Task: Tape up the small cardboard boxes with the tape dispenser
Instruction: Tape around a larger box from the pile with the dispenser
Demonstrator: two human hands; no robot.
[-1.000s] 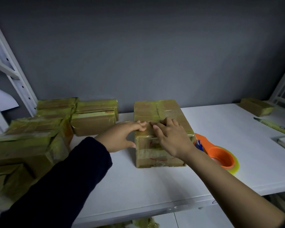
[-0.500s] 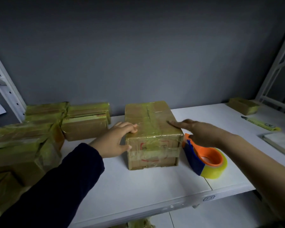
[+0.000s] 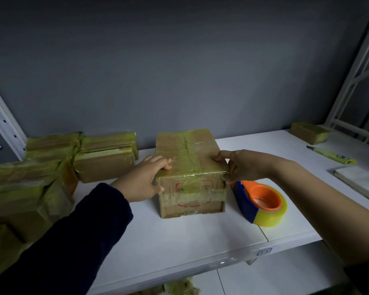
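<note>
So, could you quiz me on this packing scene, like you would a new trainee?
1. True or false: the right hand holds the tape dispenser.
2. What do the left hand and the right hand both grip? A. the cardboard box in the middle; B. a yellow knife; C. a book.
3. Fill in: seen from the person, the pile of taped boxes sits at the ___ end of the white table.

Key: 1. False, it lies on the table just right of the box. 2. A. 3. left.
</note>
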